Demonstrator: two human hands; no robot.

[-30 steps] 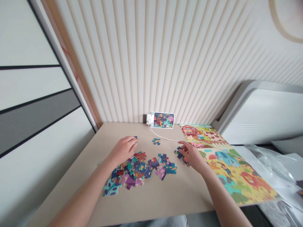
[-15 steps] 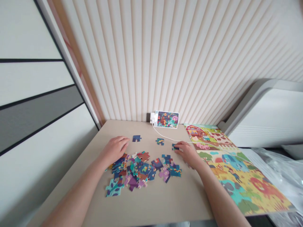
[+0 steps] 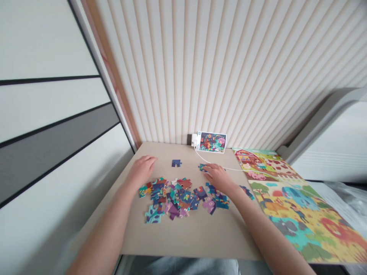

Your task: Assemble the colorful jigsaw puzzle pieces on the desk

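Observation:
A loose pile of colourful puzzle pieces [image 3: 183, 196] lies on the beige table [image 3: 186, 238]. My left hand [image 3: 142, 168] hovers at the pile's upper left, fingers extended and holding nothing visible. Right of it a dark blue piece [image 3: 176, 163] lies alone. My right hand [image 3: 218, 177] rests its fingertips on a blue-green piece [image 3: 202, 167] behind the pile and partly covers it. Against the wall leans a small picture card [image 3: 212, 142] with a dark, colourful scene.
A white charger [image 3: 194, 140] sits at the wall, its white cable [image 3: 235, 169] running right across the table. Two bright picture boards, a farm scene [image 3: 266, 165] and an animal scene [image 3: 304, 217], cover the right side. Clear plastic [image 3: 351, 198] lies at far right.
My right hand has moved left, from the rightmost piece in the back row to the blue-green one. My left hand has lifted slightly away from the pile. The camera view has shifted.

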